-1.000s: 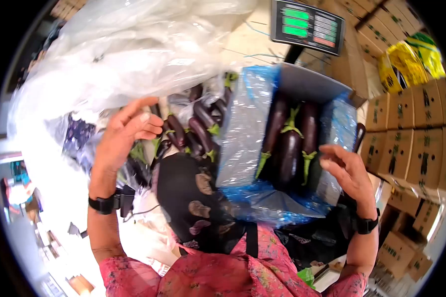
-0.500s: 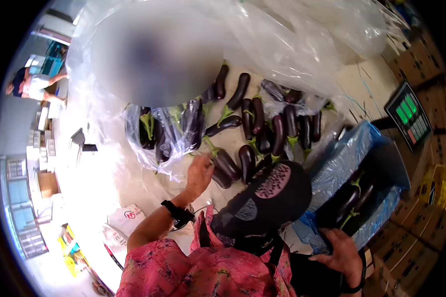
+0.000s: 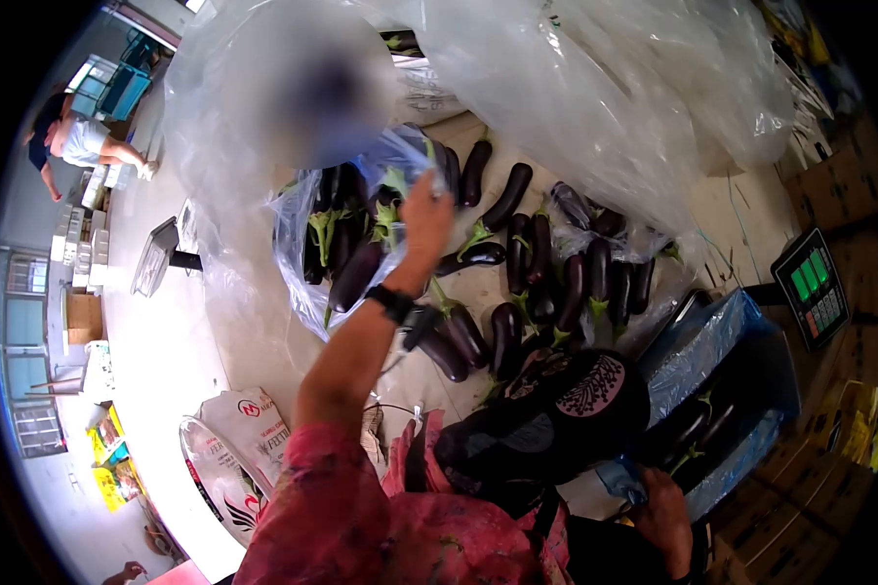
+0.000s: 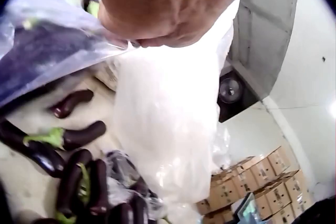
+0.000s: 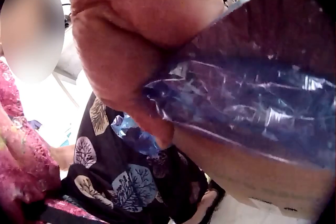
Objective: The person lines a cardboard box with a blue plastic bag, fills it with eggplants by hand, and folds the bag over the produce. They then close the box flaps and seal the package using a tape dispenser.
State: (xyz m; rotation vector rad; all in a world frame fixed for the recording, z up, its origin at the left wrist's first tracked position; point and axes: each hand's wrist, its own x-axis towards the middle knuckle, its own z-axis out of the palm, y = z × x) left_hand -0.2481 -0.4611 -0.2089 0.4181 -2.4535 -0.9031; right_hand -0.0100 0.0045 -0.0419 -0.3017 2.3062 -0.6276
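Note:
My left hand [image 3: 427, 219] reaches to the clear plastic bag [image 3: 298, 292] holding several eggplants [image 3: 356, 268]. In the left wrist view the film [image 4: 79, 58] stretches taut to its curled fingertips [image 4: 157, 40], which pinch the bag's edge. Loose eggplants [image 3: 502, 205] lie on the pale surface to the right of the bag. My right hand [image 3: 665, 522] grips the near edge of a cardboard box [image 5: 252, 174], with blue plastic liner [image 5: 236, 98] folded over the edge. Inside that box lie several more eggplants [image 3: 688, 429], in shadow.
Large clear plastic sheeting [image 3: 605, 88] spreads across the far side. A scale display [image 3: 810, 288] stands beyond the box, and another display [image 3: 156, 255] at the left. Stacked cartons [image 3: 819, 487] line the right. A white sack [image 3: 234, 439] lies at lower left; a person [image 3: 78, 141] is farther off.
The view has swung left from the box to the loose eggplants. My left hand has moved forward to the plastic bag and drawn its edge. My right hand has settled on the box's near edge.

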